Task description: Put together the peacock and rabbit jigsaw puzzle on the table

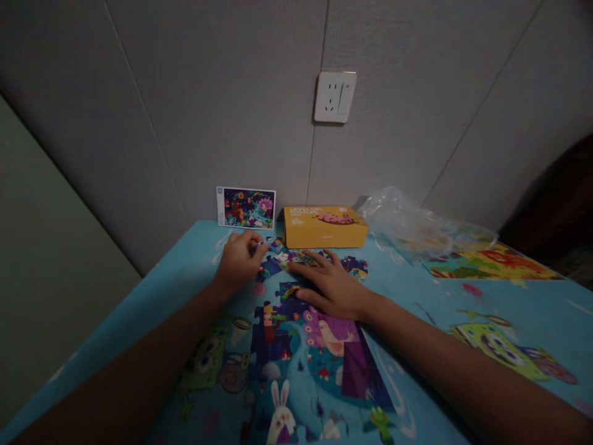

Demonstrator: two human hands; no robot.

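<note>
A partly joined jigsaw puzzle (296,364) with a rabbit and a blue long-necked animal lies in front of me. Beyond it, loose puzzle pieces (271,267) are scattered up to the yellow box. My left hand (241,259) is closed in a pinch at their left side, with a small puzzle piece (262,243) at the fingertips. Palm down, my right hand (331,285) rests with fingers spread over the loose pieces and the puzzle's top edge, hiding some of them.
Against the wall stand a picture card (248,208) and a yellow puzzle box (325,227). To the right, a clear plastic bag (403,222) lies partly over another colourful picture sheet (495,262). A blue cartoon-print cloth (417,303) covers the table. The wall has a socket (335,97).
</note>
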